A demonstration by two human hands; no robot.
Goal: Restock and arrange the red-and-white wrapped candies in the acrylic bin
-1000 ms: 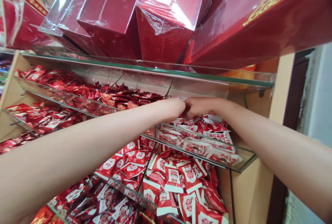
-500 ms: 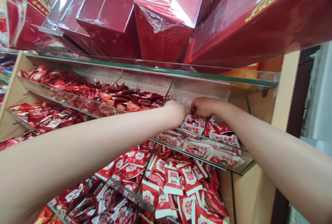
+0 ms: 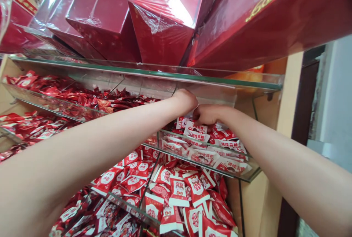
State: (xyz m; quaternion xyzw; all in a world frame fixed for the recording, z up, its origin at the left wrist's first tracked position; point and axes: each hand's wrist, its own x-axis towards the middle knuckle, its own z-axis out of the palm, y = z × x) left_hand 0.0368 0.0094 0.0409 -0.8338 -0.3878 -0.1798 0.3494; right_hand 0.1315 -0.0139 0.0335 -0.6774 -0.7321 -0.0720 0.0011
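Two hands (image 3: 208,114) above packets (image 3: 196,128), between glass edges (image 3: 148,71)

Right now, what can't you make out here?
In the head view:
Left hand: fingers hidden behind its own back and wrist.
Right hand: whether it grips a candy packet; its knuckles block that.
Gold-patterned red box: cut off by top and right edges.
Lowest packets: cut by the bottom edge.

packets (image 3: 195,128) look glossy plastic, the shelf (image 3: 154,70) smooth glass.
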